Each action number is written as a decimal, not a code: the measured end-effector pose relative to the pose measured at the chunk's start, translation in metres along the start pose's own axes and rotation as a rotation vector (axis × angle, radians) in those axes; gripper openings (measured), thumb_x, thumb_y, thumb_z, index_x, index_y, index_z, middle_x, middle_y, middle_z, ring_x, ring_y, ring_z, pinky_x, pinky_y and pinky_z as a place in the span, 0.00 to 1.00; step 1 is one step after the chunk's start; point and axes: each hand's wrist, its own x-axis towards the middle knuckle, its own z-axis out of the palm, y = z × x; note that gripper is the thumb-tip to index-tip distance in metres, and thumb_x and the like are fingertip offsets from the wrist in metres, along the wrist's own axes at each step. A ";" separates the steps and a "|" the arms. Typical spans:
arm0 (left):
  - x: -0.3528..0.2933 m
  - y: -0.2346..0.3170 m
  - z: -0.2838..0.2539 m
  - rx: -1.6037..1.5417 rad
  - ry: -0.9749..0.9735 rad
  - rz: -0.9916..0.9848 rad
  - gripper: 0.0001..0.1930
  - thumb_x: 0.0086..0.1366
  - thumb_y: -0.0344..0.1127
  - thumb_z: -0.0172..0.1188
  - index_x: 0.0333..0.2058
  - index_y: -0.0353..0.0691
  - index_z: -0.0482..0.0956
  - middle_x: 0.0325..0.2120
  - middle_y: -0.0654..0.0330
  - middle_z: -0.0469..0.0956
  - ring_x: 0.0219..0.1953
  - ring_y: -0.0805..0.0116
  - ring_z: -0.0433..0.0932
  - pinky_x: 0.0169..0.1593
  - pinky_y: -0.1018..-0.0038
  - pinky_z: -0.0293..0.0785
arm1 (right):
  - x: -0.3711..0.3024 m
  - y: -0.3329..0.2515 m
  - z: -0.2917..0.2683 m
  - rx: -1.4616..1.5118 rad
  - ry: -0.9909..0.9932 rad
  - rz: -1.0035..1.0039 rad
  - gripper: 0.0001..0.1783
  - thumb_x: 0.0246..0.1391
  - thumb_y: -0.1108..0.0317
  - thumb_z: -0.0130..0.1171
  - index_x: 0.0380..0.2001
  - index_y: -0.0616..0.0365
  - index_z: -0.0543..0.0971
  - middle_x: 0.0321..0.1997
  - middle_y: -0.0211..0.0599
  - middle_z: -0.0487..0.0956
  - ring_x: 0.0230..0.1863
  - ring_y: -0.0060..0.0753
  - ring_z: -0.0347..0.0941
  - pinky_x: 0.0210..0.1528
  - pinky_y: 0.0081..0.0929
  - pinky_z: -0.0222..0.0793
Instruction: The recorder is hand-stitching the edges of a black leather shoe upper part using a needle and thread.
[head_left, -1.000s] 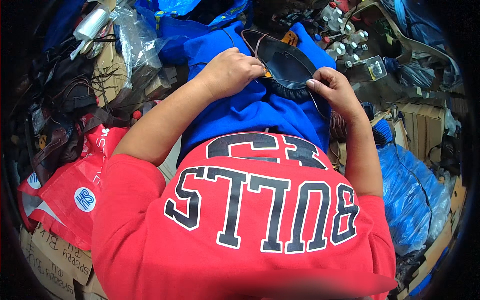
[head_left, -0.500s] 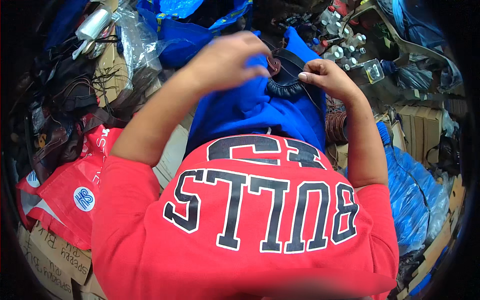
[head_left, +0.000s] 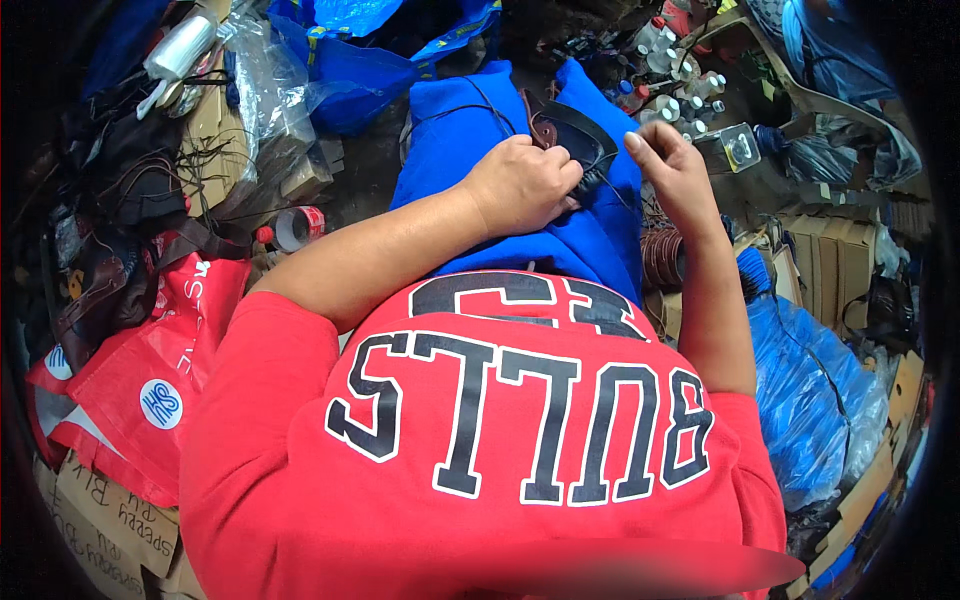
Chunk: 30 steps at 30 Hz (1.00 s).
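Note:
A dark shoe [head_left: 583,133] with a brown leather piece [head_left: 543,131] lies on my lap, over blue cloth [head_left: 440,150]. My left hand [head_left: 525,180] is closed over the near end of the shoe and hides the pleated toe. Off the shoe's right side, my right hand [head_left: 675,175] is raised with fingers curled and thumb against them. Whatever it pinches is too small to make out. Thin dark thread [head_left: 482,92] loops across the blue cloth left of the shoe.
Small capped bottles [head_left: 690,100] cluster at the far right. A blue bag [head_left: 350,75] stands at the far left, with a plastic bottle [head_left: 297,228] nearer. A red bag [head_left: 150,370] lies at left. Blue plastic wrap [head_left: 805,400] and cardboard [head_left: 830,260] sit at right.
My left hand, blurred above the shoe before, has come down and closed on its near end. My right hand has let go of the shoe's edge and moved slightly right.

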 end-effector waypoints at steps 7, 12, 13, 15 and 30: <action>0.007 0.006 0.005 0.014 0.044 0.028 0.16 0.47 0.45 0.66 0.26 0.42 0.71 0.21 0.59 0.71 0.24 0.62 0.76 0.31 0.70 0.69 | -0.025 -0.008 0.005 -0.244 -0.102 0.135 0.21 0.52 0.59 0.60 0.17 0.64 0.69 0.14 0.27 0.61 0.19 0.16 0.53 0.20 0.25 0.53; 0.011 0.014 0.005 0.002 0.041 0.030 0.17 0.46 0.45 0.67 0.26 0.42 0.72 0.22 0.59 0.72 0.25 0.62 0.76 0.30 0.70 0.69 | -0.026 -0.014 0.001 -0.396 -0.121 0.151 0.17 0.50 0.63 0.59 0.18 0.65 0.69 0.15 0.39 0.63 0.19 0.25 0.58 0.22 0.30 0.57; 0.010 0.014 0.005 0.005 0.017 0.025 0.17 0.46 0.45 0.67 0.26 0.42 0.72 0.22 0.59 0.72 0.25 0.62 0.76 0.30 0.70 0.69 | -0.027 -0.017 0.000 -0.377 -0.133 0.120 0.17 0.50 0.63 0.59 0.18 0.65 0.69 0.15 0.39 0.63 0.19 0.25 0.58 0.22 0.30 0.57; 0.008 0.013 0.004 -0.025 0.018 -0.043 0.17 0.45 0.44 0.68 0.26 0.42 0.72 0.22 0.59 0.72 0.25 0.61 0.76 0.30 0.69 0.69 | -0.031 -0.024 0.001 -0.500 -0.162 -0.040 0.16 0.49 0.64 0.58 0.18 0.65 0.69 0.18 0.44 0.66 0.20 0.36 0.63 0.25 0.34 0.59; 0.005 -0.030 -0.037 -0.562 0.044 -0.273 0.13 0.51 0.40 0.68 0.30 0.37 0.79 0.29 0.55 0.79 0.34 0.61 0.78 0.38 0.72 0.72 | -0.052 -0.042 0.008 -0.441 -0.100 -0.016 0.15 0.48 0.68 0.59 0.17 0.65 0.67 0.17 0.43 0.66 0.21 0.40 0.63 0.25 0.34 0.57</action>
